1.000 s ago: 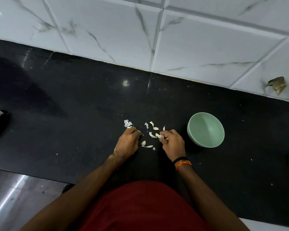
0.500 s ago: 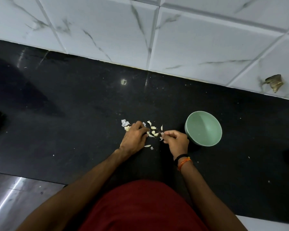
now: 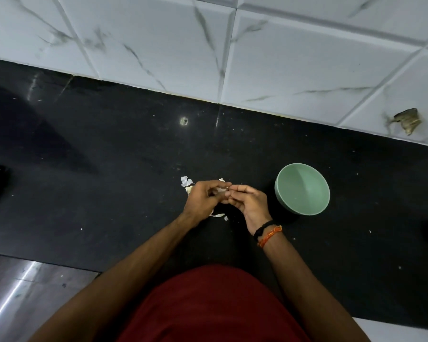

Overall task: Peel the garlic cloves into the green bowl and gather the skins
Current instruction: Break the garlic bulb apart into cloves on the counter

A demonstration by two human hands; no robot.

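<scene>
Both hands lifted off the desk (image 3: 109,193) since prior frame: left hand (image 3: 203,198) & right hand (image 3: 247,201) pinch one garlic clove (image 3: 220,191) between fingertips, prob. to strip it. Skins (image 3: 218,215) lie under the grip; green bowl (image 3: 302,192) just right, looks empty.

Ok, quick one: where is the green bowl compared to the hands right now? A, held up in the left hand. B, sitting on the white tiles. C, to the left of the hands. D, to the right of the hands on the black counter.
D: the green bowl stands on the black counter to the right of the right hand, apart from it, while both hands meet over the skins.
</scene>
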